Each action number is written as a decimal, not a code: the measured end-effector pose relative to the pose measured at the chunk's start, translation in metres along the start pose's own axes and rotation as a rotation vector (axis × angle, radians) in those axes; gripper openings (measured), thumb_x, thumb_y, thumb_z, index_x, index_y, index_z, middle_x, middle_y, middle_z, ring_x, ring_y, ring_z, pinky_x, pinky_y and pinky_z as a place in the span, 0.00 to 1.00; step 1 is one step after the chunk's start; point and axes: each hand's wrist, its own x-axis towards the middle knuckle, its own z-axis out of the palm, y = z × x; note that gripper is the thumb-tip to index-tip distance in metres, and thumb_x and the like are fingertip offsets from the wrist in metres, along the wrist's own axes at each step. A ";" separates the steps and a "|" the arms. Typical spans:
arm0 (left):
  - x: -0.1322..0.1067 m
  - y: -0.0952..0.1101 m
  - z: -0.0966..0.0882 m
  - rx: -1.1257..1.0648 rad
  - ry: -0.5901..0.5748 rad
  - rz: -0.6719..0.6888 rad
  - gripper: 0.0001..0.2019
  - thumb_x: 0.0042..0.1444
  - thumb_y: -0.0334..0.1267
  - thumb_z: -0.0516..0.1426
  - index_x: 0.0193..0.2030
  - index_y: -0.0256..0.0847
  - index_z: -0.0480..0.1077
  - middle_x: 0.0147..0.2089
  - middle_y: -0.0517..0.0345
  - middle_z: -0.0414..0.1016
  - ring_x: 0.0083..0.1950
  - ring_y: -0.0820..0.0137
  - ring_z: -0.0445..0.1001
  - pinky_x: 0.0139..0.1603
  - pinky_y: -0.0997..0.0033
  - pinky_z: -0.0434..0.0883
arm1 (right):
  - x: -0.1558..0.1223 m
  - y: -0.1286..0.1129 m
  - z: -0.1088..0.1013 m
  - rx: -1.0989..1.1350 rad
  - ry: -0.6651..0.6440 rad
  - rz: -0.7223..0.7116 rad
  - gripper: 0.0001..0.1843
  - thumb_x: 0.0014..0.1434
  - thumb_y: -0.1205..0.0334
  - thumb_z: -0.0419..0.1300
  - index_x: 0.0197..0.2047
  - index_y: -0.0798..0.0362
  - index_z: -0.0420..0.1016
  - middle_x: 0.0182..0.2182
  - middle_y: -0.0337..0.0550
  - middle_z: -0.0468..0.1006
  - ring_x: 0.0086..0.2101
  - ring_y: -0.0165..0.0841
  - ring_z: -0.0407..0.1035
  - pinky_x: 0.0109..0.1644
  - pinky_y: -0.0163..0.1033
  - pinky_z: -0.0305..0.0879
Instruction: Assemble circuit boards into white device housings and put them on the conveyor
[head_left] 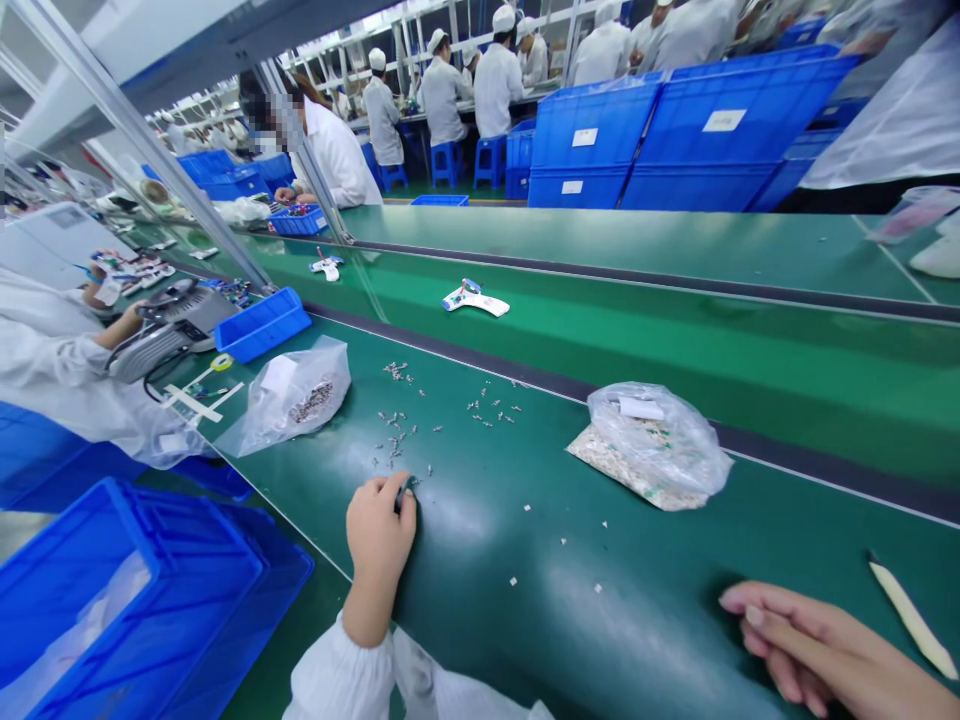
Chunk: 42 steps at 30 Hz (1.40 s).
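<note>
My left hand (pixel 381 528) rests on the green work surface (pixel 487 560) with its fingers curled in a pinch on a small dark part that I cannot make out. Just beyond it lie several tiny metal parts (pixel 397 430) scattered on the mat. My right hand (pixel 817 650) lies at the lower right with its fingers held together and stretched flat on the mat, holding nothing. A cream-coloured stick (pixel 911 620) lies to its right. A clear bag of small white parts (pixel 652 450) sits ahead of my right hand.
A second clear bag with metal parts (pixel 292 400) lies at the left by a small blue tray (pixel 262 322). A white device (pixel 474 298) rides the green conveyor belt (pixel 675 330). Blue crates (pixel 135 600) stand lower left. A co-worker's sleeve (pixel 52 370) is at left; people in white work behind.
</note>
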 end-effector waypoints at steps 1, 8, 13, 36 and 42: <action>0.000 -0.002 -0.002 -0.043 0.029 -0.023 0.11 0.52 0.36 0.53 0.39 0.41 0.76 0.35 0.50 0.74 0.37 0.59 0.70 0.40 0.60 0.66 | -0.002 -0.002 0.000 -0.002 -0.005 -0.009 0.25 0.46 0.40 0.60 0.38 0.52 0.70 0.24 0.40 0.70 0.21 0.30 0.65 0.22 0.34 0.61; -0.008 -0.026 -0.012 -0.440 0.286 -0.277 0.18 0.60 0.41 0.42 0.46 0.39 0.69 0.44 0.50 0.74 0.46 0.64 0.73 0.48 0.60 0.69 | 0.001 0.003 -0.004 -0.037 0.015 -0.001 0.22 0.48 0.41 0.59 0.38 0.50 0.71 0.25 0.43 0.69 0.22 0.33 0.65 0.23 0.37 0.62; -0.018 -0.034 -0.004 -0.650 0.288 -0.367 0.20 0.60 0.45 0.41 0.46 0.36 0.68 0.38 0.50 0.75 0.41 0.65 0.76 0.46 0.61 0.72 | 0.006 0.013 -0.010 -0.025 0.027 0.008 0.21 0.50 0.41 0.58 0.39 0.48 0.70 0.25 0.43 0.70 0.22 0.33 0.65 0.23 0.37 0.62; -0.015 0.111 0.060 -0.583 -0.358 0.262 0.19 0.59 0.36 0.51 0.57 0.36 0.63 0.58 0.43 0.65 0.64 0.57 0.57 0.63 0.52 0.58 | -0.014 -0.024 0.010 -0.042 0.023 -0.076 0.22 0.49 0.43 0.58 0.36 0.54 0.70 0.24 0.41 0.69 0.21 0.28 0.62 0.23 0.33 0.60; 0.025 0.133 0.076 -0.573 -0.247 0.302 0.14 0.63 0.40 0.50 0.54 0.42 0.65 0.56 0.50 0.66 0.54 0.62 0.68 0.53 0.52 0.67 | -0.016 -0.028 0.012 -0.031 0.021 -0.100 0.24 0.46 0.42 0.60 0.36 0.56 0.70 0.22 0.39 0.68 0.20 0.26 0.61 0.23 0.31 0.60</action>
